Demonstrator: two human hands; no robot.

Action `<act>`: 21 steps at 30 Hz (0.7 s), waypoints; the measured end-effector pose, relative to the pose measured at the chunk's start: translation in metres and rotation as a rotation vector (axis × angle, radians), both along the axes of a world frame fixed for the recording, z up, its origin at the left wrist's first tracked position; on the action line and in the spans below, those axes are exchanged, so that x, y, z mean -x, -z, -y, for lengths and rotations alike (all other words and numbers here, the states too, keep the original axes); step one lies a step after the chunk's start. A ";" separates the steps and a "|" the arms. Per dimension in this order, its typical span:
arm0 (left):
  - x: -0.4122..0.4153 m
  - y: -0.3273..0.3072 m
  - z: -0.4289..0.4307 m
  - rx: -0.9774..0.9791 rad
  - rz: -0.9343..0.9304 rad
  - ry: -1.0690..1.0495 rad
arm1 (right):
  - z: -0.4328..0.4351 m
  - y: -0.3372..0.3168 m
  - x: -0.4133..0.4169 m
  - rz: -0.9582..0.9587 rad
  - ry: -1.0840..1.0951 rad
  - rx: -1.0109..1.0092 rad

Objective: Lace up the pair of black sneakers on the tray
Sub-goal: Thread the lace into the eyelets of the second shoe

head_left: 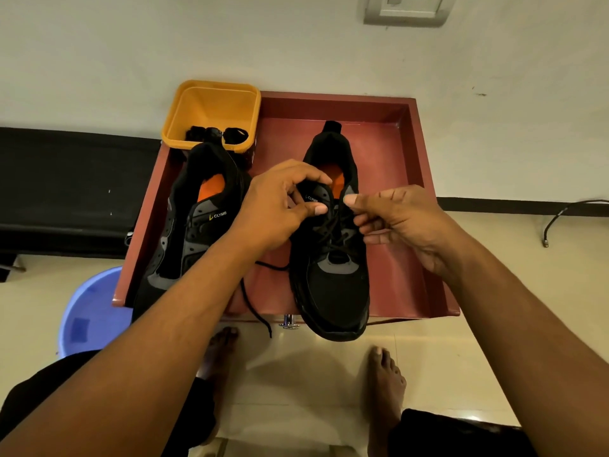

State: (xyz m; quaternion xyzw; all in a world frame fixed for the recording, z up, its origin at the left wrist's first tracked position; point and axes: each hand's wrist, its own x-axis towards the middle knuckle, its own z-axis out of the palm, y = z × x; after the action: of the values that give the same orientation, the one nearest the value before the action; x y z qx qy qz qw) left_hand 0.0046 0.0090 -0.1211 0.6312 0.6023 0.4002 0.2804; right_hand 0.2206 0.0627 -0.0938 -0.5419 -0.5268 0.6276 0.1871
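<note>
While both sneakers were sat in the red tray (419,153), the left hand (280,206) was curled onto the right sneaker (333,288) at the tongue, thumb closed toward fingertips; lace or tongue, not resolvable. Right hand (395,222) was clenched on the lace (249,304) by the top eyelets, thumb against index. One lace end was trailed over the tray's front edge. Left sneaker (194,225) was laid alongside. Around it: black bench (66,179), blue bucket (89,308) on tiled floor (478,275), yellow tub (211,103) at the tray's far-left corner, black bundles (216,135) inside, wall socket (408,8), black cable (566,209).
</note>
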 end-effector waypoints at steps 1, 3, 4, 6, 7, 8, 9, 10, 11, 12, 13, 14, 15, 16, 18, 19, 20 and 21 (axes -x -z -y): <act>0.000 0.000 0.000 0.002 -0.008 0.002 | 0.000 0.000 0.002 0.022 -0.023 -0.025; 0.001 -0.001 0.000 0.005 -0.018 0.003 | -0.001 -0.002 0.002 0.049 -0.047 -0.036; 0.001 -0.001 0.000 0.007 -0.019 0.003 | -0.002 -0.002 0.000 0.046 -0.035 -0.023; 0.003 -0.002 0.000 0.005 -0.019 0.008 | -0.004 -0.003 -0.004 0.042 -0.011 -0.006; 0.003 -0.002 0.000 0.002 -0.023 0.011 | -0.003 -0.002 -0.004 0.050 -0.008 -0.018; 0.004 -0.001 0.000 0.000 -0.027 0.010 | -0.001 -0.001 -0.003 0.060 -0.007 -0.043; 0.004 -0.001 0.000 -0.001 -0.027 0.009 | 0.001 0.000 0.000 0.067 -0.005 -0.074; 0.004 -0.001 0.000 -0.001 -0.022 0.007 | 0.003 0.001 0.003 0.071 -0.009 -0.107; 0.005 0.000 0.000 0.001 -0.015 0.006 | 0.004 0.001 0.004 0.080 -0.019 -0.138; 0.005 -0.001 0.000 0.004 -0.011 0.006 | 0.004 0.000 0.004 0.092 -0.028 -0.163; 0.005 -0.001 0.000 0.006 -0.010 0.005 | 0.001 0.000 0.002 0.103 -0.021 -0.180; 0.005 -0.001 0.000 0.008 -0.010 0.004 | -0.001 -0.001 -0.001 0.108 0.001 -0.189; 0.005 -0.002 0.000 0.010 -0.008 0.003 | -0.003 -0.002 -0.003 0.107 0.022 -0.188; 0.005 -0.002 0.000 0.012 -0.006 0.002 | -0.004 -0.001 -0.003 0.101 0.030 -0.180; 0.005 -0.002 0.000 0.014 -0.008 0.001 | -0.001 0.000 0.000 0.091 0.004 -0.161; 0.005 -0.002 0.000 0.014 -0.012 0.003 | 0.001 0.000 0.002 0.094 -0.014 -0.160; 0.005 -0.002 0.000 0.014 -0.016 0.004 | 0.002 0.001 0.003 0.101 -0.026 -0.170; 0.006 -0.003 0.000 0.015 -0.015 0.005 | 0.000 0.000 0.003 0.108 -0.024 -0.184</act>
State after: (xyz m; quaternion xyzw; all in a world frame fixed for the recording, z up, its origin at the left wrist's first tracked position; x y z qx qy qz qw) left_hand -0.0010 0.0090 -0.1182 0.6337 0.6056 0.3903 0.2817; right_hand 0.2176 0.0622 -0.0935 -0.5491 -0.5978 0.5487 0.2000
